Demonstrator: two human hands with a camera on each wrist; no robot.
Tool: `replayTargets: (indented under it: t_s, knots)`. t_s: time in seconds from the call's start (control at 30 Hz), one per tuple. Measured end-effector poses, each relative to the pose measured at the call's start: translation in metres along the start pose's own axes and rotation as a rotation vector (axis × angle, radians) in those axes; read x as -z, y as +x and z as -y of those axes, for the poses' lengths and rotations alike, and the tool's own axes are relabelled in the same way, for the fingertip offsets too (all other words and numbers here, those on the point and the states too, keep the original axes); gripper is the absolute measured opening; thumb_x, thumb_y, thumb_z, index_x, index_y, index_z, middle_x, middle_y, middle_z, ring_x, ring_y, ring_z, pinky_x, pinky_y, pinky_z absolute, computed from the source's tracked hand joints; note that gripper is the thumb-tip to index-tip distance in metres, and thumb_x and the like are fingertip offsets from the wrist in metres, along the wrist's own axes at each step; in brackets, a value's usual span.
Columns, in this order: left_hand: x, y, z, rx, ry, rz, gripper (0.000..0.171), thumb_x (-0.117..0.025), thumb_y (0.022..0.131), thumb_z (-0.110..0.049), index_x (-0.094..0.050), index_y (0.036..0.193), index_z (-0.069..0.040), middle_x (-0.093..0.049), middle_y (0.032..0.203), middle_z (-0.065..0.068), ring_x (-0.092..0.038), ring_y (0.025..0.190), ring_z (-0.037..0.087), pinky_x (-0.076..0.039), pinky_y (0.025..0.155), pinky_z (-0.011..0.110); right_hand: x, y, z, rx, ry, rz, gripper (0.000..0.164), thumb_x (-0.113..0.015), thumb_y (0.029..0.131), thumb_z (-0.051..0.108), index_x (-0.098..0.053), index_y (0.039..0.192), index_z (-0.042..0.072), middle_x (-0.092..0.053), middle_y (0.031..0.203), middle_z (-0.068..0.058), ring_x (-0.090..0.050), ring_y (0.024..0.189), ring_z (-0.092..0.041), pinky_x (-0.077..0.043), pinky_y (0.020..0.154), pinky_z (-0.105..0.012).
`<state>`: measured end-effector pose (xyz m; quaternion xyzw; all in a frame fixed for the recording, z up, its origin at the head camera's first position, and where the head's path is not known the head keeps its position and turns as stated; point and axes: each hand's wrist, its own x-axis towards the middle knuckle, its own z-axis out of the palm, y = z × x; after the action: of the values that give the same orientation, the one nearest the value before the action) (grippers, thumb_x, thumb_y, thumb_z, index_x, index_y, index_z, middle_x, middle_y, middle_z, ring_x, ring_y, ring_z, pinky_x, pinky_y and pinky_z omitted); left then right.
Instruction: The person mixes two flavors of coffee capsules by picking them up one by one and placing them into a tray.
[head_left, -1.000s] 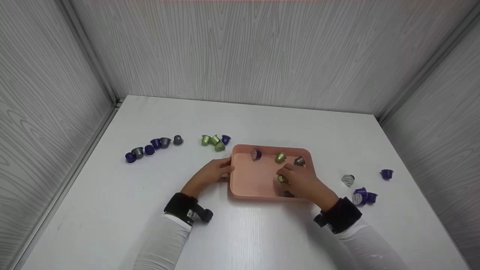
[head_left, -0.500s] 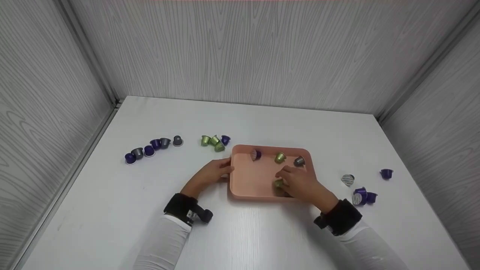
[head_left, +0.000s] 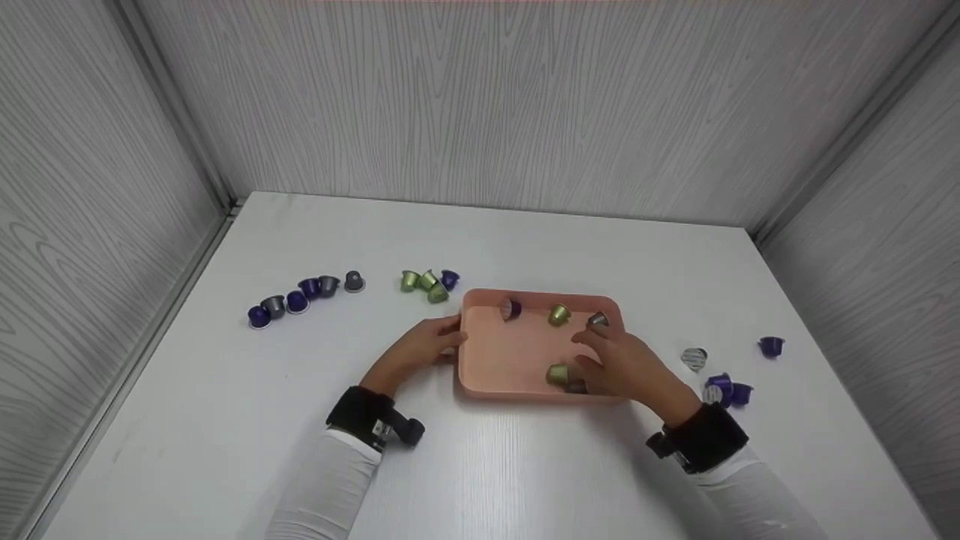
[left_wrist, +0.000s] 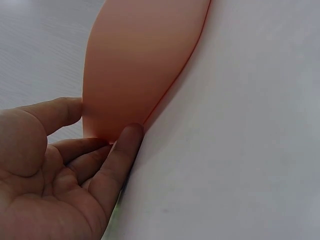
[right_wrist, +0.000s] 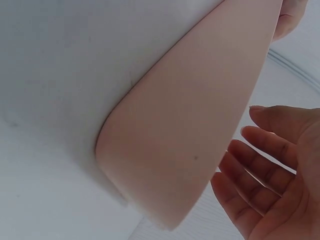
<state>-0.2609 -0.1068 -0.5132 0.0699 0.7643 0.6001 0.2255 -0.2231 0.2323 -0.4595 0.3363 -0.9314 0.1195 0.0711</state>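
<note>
A shallow pink tray (head_left: 506, 352) lies on the white table. My left hand (head_left: 420, 346) grips its left side, the thumb at the rim and the fingers against the outer wall in the left wrist view. Over the right part of the tray is my right hand (head_left: 628, 367), fingers spread and holding nothing. Just left of its fingers, a green coffee capsule (head_left: 557, 374) lies near the front wall beside a partly hidden dark capsule (head_left: 576, 388). Along the back wall are a purple capsule (head_left: 513, 309), a green capsule (head_left: 559, 315) and a grey capsule (head_left: 598, 319).
Left on the table is a row of purple and grey capsules (head_left: 298, 301). Several green capsules (head_left: 409, 281) and a purple capsule (head_left: 449, 279) cluster behind the tray's left corner. More purple capsules (head_left: 741, 394) and a foil-topped capsule (head_left: 694, 359) lie to the right.
My right hand has set the green capsule down near the tray's front wall, let go of it, and drawn back to the right with fingers spreading. My left hand stays on the tray.
</note>
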Motion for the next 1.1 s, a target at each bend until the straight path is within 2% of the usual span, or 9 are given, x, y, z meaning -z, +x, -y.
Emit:
replayTargets:
  t_s: [0.17, 0.33, 0.6, 0.83, 1.1]
  knots:
    - [0.001, 0.000, 0.000, -0.007, -0.002, 0.008, 0.054, -0.053, 0.102, -0.019, -0.035, 0.151, -0.006, -0.046, 0.147, 0.014, -0.059, 0.117, 0.026, -0.053, 0.092, 0.034, 0.001, -0.006, -0.008, 0.014, -0.026, -0.055, 0.032, -0.073, 0.088, 0.014, -0.063, 0.116, 0.005, -0.063, 0.105, -0.010, -0.062, 0.073, -0.019, -0.056, 0.065, -0.038]
    - [0.001, 0.000, 0.001, -0.020, -0.014, 0.010, 0.054, -0.053, 0.102, -0.018, -0.035, 0.151, -0.005, -0.047, 0.146, 0.014, -0.060, 0.116, 0.026, -0.053, 0.092, 0.034, 0.003, -0.011, -0.020, 0.053, -0.029, -0.116, 0.037, -0.075, 0.086, 0.010, -0.061, 0.120, 0.005, -0.064, 0.114, -0.010, -0.065, 0.085, -0.026, -0.057, 0.074, -0.041]
    - [0.001, -0.001, 0.003, -0.015, -0.066, 0.017, 0.056, -0.054, 0.101, -0.018, -0.033, 0.151, -0.004, -0.045, 0.147, 0.014, -0.059, 0.117, 0.026, -0.053, 0.092, 0.033, 0.001, -0.022, -0.045, 0.023, -0.074, -0.170, 0.040, -0.073, 0.090, 0.020, -0.059, 0.124, 0.003, -0.063, 0.110, -0.016, -0.062, 0.099, -0.031, -0.056, 0.082, -0.044]
    - [0.000, 0.000, 0.003, -0.028, -0.083, 0.017, 0.055, -0.053, 0.101, -0.015, -0.033, 0.151, -0.003, -0.044, 0.148, 0.014, -0.059, 0.116, 0.027, -0.053, 0.092, 0.033, 0.000, -0.032, -0.059, -0.063, -0.059, -0.165, 0.045, -0.071, 0.092, 0.024, -0.058, 0.129, 0.001, -0.059, 0.121, -0.019, -0.055, 0.113, -0.036, -0.050, 0.093, -0.050]
    - [0.000, 0.000, 0.003, -0.037, -0.091, 0.022, 0.055, -0.053, 0.101, -0.015, -0.034, 0.151, -0.003, -0.044, 0.148, 0.015, -0.058, 0.117, 0.028, -0.053, 0.093, 0.034, 0.005, -0.042, -0.070, -0.257, -0.021, -0.074, 0.054, -0.061, 0.097, 0.033, -0.049, 0.140, 0.003, -0.049, 0.137, -0.024, -0.043, 0.128, -0.041, -0.038, 0.104, -0.058]
